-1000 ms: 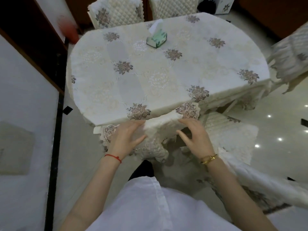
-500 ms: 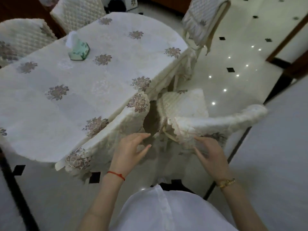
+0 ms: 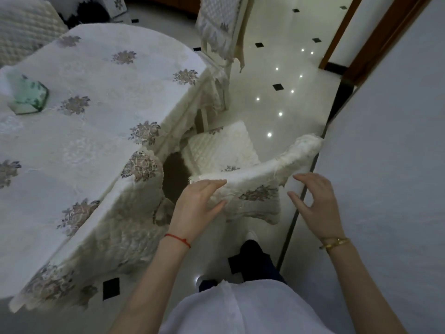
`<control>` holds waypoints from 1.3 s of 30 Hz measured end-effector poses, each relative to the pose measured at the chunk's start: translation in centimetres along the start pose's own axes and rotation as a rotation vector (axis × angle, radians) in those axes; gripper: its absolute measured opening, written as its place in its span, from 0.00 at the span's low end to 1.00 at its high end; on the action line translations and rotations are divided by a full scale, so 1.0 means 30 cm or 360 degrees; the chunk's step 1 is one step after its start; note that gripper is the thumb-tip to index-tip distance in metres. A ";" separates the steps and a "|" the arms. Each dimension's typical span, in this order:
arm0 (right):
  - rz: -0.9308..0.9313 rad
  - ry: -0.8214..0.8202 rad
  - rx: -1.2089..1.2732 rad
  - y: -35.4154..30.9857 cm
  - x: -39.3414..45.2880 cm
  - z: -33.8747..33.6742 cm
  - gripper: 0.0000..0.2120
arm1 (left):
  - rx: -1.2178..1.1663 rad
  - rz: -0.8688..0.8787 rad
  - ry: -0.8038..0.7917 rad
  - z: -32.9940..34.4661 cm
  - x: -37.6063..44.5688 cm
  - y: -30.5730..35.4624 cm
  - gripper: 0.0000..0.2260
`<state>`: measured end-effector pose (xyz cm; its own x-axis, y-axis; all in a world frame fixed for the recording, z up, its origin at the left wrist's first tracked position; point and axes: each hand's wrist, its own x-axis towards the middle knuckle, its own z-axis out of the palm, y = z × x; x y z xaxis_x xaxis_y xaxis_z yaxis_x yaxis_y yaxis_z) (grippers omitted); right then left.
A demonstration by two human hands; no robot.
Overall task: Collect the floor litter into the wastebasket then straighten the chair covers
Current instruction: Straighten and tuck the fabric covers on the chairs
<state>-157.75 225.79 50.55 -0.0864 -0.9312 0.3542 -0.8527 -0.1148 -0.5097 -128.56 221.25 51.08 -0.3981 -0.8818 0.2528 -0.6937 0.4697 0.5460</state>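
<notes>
Left hand: my left hand [image 3: 197, 208] lies on the near end of the chair cover [image 3: 255, 186], fingers spread over the top edge and thumb tucked under the cloth, a loose pinch on the fabric.
Right hand: my right hand [image 3: 315, 203] hangs free just right of the cover, fingers curled and parted, gripping nothing and touching nothing I can see.
Chair cover: it sits at centre frame, draped over the chair back, its flowered flap hanging toward me; the far right end looks bunched and ragged near the dark strip in the floor [image 3: 277, 75].
Seat: the quilted cushion [image 3: 221, 150] shows just behind the back, tucked partly under the surface [image 3: 96, 92] and its cloth at left.
Step in hand: I judge the litter part is over, since no litter shows on the floor; this is cover straightening.
Next move: I think my right hand should take the bunched end, then both pull the cloth down and even.
Farther out: another covered chair [image 3: 221, 22] stands at upper centre, and a tissue box [image 3: 29, 97] rests at left.
</notes>
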 end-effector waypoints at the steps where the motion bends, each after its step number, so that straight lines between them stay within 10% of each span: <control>1: -0.0014 -0.0007 0.0033 0.027 0.044 -0.003 0.19 | -0.0009 -0.0020 -0.0002 0.017 0.029 0.008 0.18; 11: -0.0493 -0.0844 0.0171 0.344 0.399 0.081 0.35 | 0.0038 -0.0394 -0.0195 0.242 0.223 0.068 0.27; 39: -0.0624 -0.1142 0.0391 0.404 0.572 0.173 0.23 | 0.0162 -0.0759 -0.0077 0.323 0.324 0.076 0.23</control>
<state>-166.89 206.63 46.37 0.6096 -0.7927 0.0000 -0.6098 -0.4689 -0.6390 -139.83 214.16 47.04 -0.0472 -0.9979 -0.0451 -0.8597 0.0176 0.5105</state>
